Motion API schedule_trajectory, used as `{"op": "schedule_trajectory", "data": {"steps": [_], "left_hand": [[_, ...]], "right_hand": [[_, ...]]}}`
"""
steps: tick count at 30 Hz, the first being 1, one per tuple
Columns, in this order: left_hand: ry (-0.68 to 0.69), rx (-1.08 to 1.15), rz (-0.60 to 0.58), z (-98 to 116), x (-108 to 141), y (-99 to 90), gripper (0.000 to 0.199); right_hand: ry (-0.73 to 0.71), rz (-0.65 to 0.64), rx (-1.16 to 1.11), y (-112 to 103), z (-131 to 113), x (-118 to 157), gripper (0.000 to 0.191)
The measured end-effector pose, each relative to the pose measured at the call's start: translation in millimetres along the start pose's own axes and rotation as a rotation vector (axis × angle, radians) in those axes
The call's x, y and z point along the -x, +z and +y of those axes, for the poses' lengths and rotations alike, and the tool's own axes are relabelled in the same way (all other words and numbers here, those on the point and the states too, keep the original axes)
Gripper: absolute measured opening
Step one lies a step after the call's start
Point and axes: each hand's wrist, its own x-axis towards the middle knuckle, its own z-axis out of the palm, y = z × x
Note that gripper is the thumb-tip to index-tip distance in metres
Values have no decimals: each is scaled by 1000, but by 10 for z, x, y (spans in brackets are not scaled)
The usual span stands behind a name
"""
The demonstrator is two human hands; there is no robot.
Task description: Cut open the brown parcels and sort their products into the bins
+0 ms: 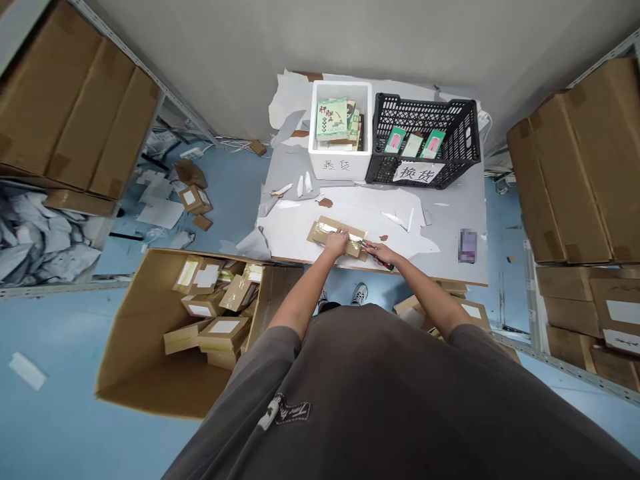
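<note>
A taped cardboard box lies near the front edge of the table, with shiny clear tape along its top. My left hand is closed on the middle of the box and holds it against the table. In my right hand is a red-and-black box cutter, its tip at the right end of the box. The fingers of both hands are partly hidden.
Behind the box stand a white bin with small packages and a black crate with green-and-pink packs. A phone-like object lies at right. Below left, a large carton contains several parcels. Shelves of boxes flank the table.
</note>
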Motion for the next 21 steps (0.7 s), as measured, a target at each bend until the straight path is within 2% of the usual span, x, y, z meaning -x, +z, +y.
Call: {"op": "schedule_trajectory", "data": {"steps": [5, 10, 13, 17, 21], "left_hand": [[-5, 2, 16, -7, 17, 17, 71], [-15, -12, 33, -22, 53, 32, 53], [-3, -3, 33, -18, 78, 34, 49], [2, 68, 61, -45, 116, 28, 55], [-9, 262, 118, -143, 107, 22, 42]], "right_hand": [[3, -54, -130, 119, 71, -13, 48], [-25, -65, -187, 173, 165, -32, 43], [-38, -58, -216, 225, 232, 4, 39], [-81, 23, -205, 280, 336, 104, 40], [-136, 139, -221, 258, 377, 197, 35]]}}
